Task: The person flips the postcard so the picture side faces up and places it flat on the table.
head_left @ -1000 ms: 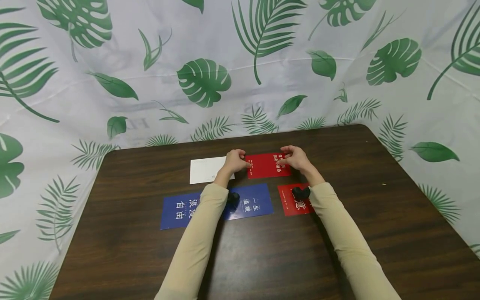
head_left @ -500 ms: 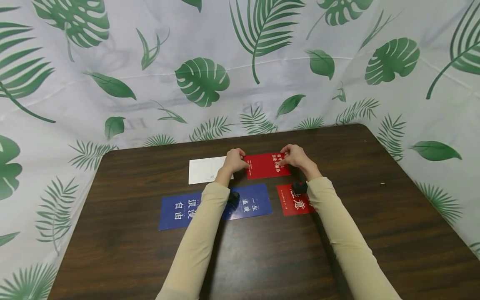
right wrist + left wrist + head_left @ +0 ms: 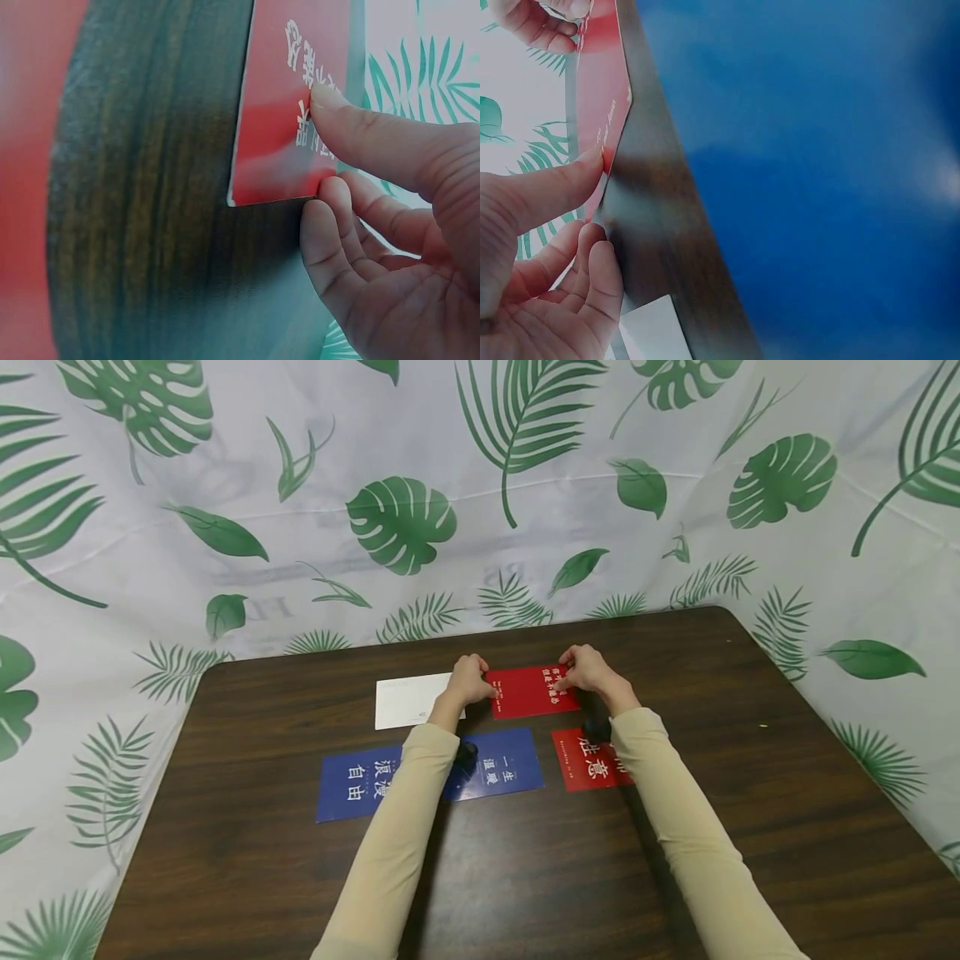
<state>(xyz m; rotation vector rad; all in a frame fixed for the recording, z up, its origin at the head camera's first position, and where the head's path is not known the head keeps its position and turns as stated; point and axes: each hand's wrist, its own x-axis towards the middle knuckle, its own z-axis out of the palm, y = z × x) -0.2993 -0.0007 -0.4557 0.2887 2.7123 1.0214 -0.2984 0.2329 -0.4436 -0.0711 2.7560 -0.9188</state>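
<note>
A red card [image 3: 529,693] with white lettering lies at the back middle of the table, between the two hands. My left hand [image 3: 469,682] holds its left edge, the thumb on the printed face and the curled fingers at the edge. At the right edge, my right hand [image 3: 592,672] pinches the same card in a like way. In the right wrist view the right thumb [image 3: 367,139] covers part of the lettering. A white card [image 3: 408,700] lies just left of the left hand, partly hidden by it.
Two blue cards, one on the left [image 3: 348,785] and one in the middle [image 3: 510,766], lie nearer, partly hidden by the left sleeve. A second red card [image 3: 577,768] lies under the right forearm. Behind the dark wooden table [image 3: 240,860] hangs a leaf-patterned cloth [image 3: 300,552].
The right hand has shifted slightly at the card's right edge, so more lettering shows. The left hand keeps its place on the card. The head view has drifted a little.
</note>
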